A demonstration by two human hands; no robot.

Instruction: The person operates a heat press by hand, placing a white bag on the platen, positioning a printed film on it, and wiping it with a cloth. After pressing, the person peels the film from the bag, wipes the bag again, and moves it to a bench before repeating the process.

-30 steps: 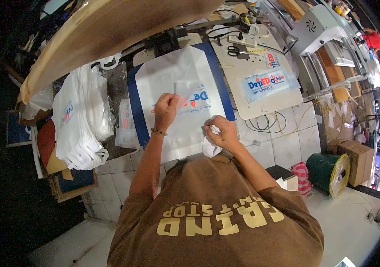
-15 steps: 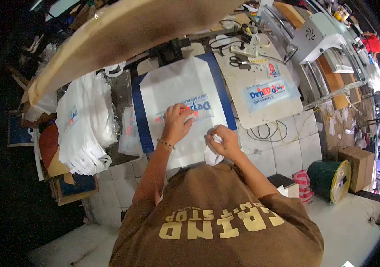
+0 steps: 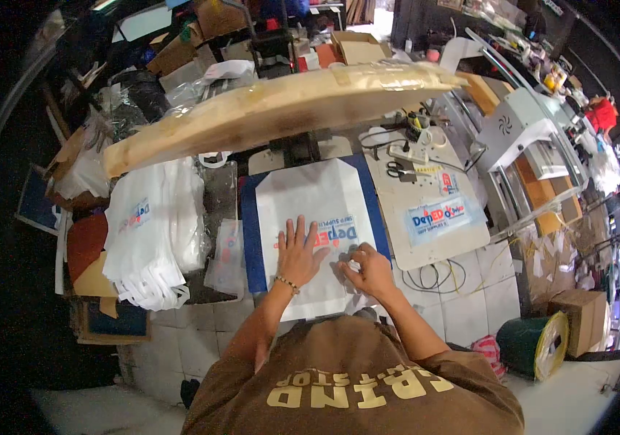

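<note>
A white bag (image 3: 310, 188) with a blue and red print lies flat on a blue board (image 3: 252, 217). My left hand (image 3: 299, 254) rests on the bag, fingers spread, beside the left end of the print. My right hand (image 3: 368, 272) is over the lower right part of the bag, just below the print. Its fingers are curled in with the thumb close to them. Whatever is between them, if anything, is too small to make out.
A wide tan panel (image 3: 281, 105) stands raised behind the board. To the left is a stack of white bags (image 3: 139, 232). On the right, a light board (image 3: 433, 250) carries scissors (image 3: 401, 170), a printed sheet (image 3: 437, 217) and cables. Further right stands a grey machine (image 3: 509, 123).
My left hand has flattened and spread out on the bag. My right hand has lost the crumpled white material that showed in its grip. The view has tilted up.
</note>
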